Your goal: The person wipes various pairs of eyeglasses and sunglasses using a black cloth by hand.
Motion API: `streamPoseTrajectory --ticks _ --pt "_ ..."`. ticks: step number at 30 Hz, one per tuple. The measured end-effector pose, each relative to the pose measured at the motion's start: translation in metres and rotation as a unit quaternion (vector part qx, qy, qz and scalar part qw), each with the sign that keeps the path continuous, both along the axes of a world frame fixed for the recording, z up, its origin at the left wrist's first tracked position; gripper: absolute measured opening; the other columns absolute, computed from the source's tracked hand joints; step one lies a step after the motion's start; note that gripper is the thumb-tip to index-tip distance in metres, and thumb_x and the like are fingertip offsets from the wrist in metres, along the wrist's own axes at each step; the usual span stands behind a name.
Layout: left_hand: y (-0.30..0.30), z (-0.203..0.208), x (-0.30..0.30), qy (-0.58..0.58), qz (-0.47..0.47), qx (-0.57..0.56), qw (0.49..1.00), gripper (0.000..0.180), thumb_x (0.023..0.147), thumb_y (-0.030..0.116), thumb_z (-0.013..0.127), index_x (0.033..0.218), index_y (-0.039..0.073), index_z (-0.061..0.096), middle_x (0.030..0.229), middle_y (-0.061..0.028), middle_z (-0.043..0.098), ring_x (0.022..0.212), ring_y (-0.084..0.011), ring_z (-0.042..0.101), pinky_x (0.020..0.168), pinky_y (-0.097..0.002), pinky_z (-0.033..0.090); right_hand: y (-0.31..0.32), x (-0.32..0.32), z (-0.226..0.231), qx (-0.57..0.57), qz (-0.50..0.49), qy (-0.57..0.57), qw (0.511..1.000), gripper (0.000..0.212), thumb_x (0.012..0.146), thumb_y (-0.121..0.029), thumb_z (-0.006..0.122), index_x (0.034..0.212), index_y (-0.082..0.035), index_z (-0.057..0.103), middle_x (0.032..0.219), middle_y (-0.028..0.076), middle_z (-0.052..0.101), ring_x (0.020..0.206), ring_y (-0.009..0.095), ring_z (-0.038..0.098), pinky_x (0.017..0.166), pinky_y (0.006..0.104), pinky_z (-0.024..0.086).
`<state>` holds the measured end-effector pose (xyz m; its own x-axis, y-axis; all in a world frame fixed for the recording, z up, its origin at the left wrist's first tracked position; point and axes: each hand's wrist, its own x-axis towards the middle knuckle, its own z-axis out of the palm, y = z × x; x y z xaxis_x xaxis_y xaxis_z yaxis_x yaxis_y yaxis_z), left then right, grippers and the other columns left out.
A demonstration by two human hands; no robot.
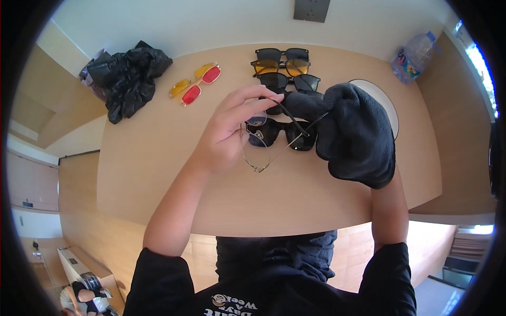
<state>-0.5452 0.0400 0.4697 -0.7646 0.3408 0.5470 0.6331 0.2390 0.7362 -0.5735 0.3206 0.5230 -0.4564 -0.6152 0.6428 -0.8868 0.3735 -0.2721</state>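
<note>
My left hand [230, 120] is closed on a pair of thin metal-framed eyeglasses [291, 117], its thumb and fingertips pinching near a dark temple arm. The frame is tilted above the table with both arms unfolded. A thick black plush mitt or cloth [358, 137] covers my right hand and hides its fingers. It meets the other temple arm of the eyeglasses near its tip. Just beneath the eyeglasses lie black sunglasses [301, 141]. Beyond them is a column of several sunglasses, including a dark pair [307, 82] and an amber-lensed pair [297, 67], partly hidden by my hands.
On the wooden table [158, 174], yellow-lensed glasses [181, 86] and red-lensed glasses [192, 94] lie at the left. A crumpled black plastic bag [132, 79] sits at the far left. A round white thing [383, 101] is behind the mitt. A clear bottle [414, 59] stands far right.
</note>
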Motion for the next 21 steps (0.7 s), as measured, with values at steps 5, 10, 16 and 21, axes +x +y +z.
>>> streamPoseTrajectory --ticks 5,10,16,21 --pt "-0.012 0.011 0.003 -0.027 0.018 -0.080 0.996 0.073 0.069 -0.007 0.044 0.137 -0.003 0.068 0.146 -0.0154 0.060 0.144 -0.0302 0.050 0.126 -0.0414 0.030 0.003 0.006 -0.006 -0.023 -0.005 -0.134 0.991 0.059 0.050 0.006 0.069 0.109 -0.001 0.070 0.092 0.009 0.063 0.074 0.029 0.065 0.070 0.0316 0.053" --pt "-0.025 0.006 -0.002 -0.092 0.010 -0.008 0.996 0.069 0.071 0.003 0.046 0.135 -0.005 0.069 0.147 -0.0165 0.062 0.146 -0.0291 0.049 0.127 -0.0421 0.030 0.002 0.000 -0.005 0.007 -0.013 -0.019 1.000 0.063 0.051 0.009 0.066 0.113 -0.001 0.069 0.092 0.006 0.061 0.066 0.019 0.061 0.070 0.0272 0.052" --pt "-0.024 0.000 -0.006 -0.162 0.003 0.105 0.981 0.073 0.075 0.006 0.045 0.145 -0.004 0.061 0.150 -0.0158 0.061 0.141 -0.0276 0.053 0.123 -0.0417 0.036 0.005 -0.001 -0.002 -0.027 -0.071 0.008 0.997 0.058 0.050 0.009 0.067 0.107 -0.004 0.067 0.091 0.007 0.060 0.075 0.028 0.061 0.071 0.0313 0.052" --pt "-0.019 0.002 -0.008 -0.266 0.012 0.293 0.918 0.055 0.105 0.021 0.042 0.153 -0.003 0.053 0.149 -0.0149 0.061 0.133 -0.0254 0.059 0.118 -0.0401 0.041 0.006 -0.006 -0.001 -0.028 -0.037 0.033 0.998 0.056 0.051 0.011 0.068 0.105 -0.004 0.065 0.096 0.009 0.067 0.079 0.031 0.062 0.071 0.0332 0.052"
